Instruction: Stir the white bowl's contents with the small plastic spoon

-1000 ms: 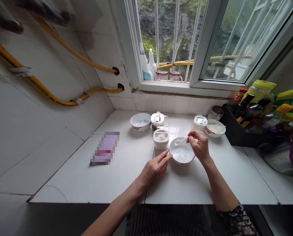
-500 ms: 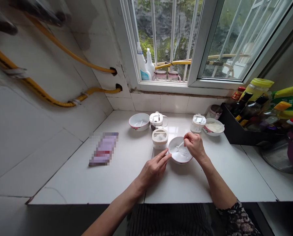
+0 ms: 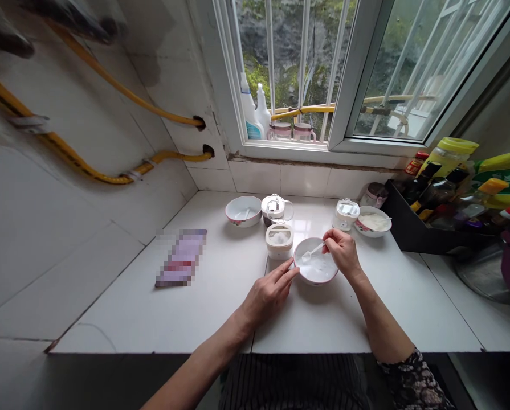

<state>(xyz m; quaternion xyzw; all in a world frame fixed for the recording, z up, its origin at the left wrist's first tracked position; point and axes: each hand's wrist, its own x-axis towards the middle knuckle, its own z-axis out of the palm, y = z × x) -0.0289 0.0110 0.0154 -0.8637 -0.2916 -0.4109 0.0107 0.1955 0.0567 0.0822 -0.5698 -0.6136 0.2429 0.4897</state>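
A small white spoon [image 3: 312,251] is pinched in my right hand [image 3: 342,249], its tip over the inside of a white bowl [image 3: 317,275] with a reddish rim. Some white or clear stuff lies in that bowl; I cannot tell what it is. Against the bowl's left rim rest the stretched fingers of my left hand [image 3: 272,287]; its thumb is mostly hidden. Just behind the left fingertips stands an open cream seasoning jar [image 3: 279,249] with white contents. A second lidded jar [image 3: 273,206] with dark contents is behind it.
Another bowl [image 3: 237,215] with a spoon sits at the back left. To the right are a lidded jar [image 3: 345,215] and a bowl of white food [image 3: 374,229]. A black bin [image 3: 417,230] of bottles and a pot [image 3: 485,279] bound the right side. A purple packet-like item [image 3: 182,259], blurred, lies left.
My right hand has shifted slightly right and the spoon's tip has risen toward the bowl's back left. The left hand stays at the rim.
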